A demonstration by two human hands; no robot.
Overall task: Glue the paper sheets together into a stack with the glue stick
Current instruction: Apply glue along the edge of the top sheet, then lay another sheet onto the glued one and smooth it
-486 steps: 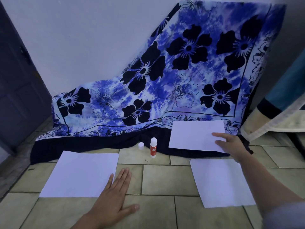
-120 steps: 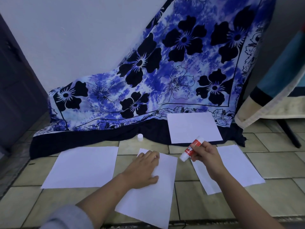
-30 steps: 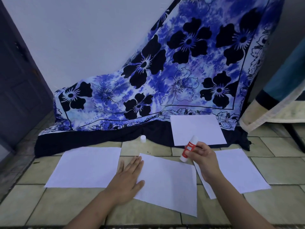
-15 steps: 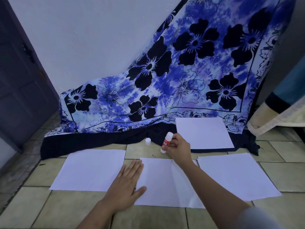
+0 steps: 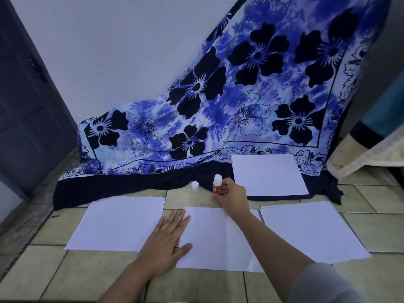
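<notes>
Several white paper sheets lie on the tiled floor: a left sheet, a middle sheet, a right sheet and a far sheet resting on the cloth's dark hem. My left hand lies flat, fingers spread, on the middle sheet's left edge. My right hand grips the red-and-white glue stick, which stands upright on the floor beyond the middle sheet. Its white cap stands just left of it.
A blue floral cloth hangs against the white wall and spills onto the floor. A dark door stands at the left. A mattress or bedding edge juts in at the right.
My right hand carried the glue stick from over the middle sheet to the floor beside its cap and stood it upright. The middle sheet now lies square between the left and right sheets.
</notes>
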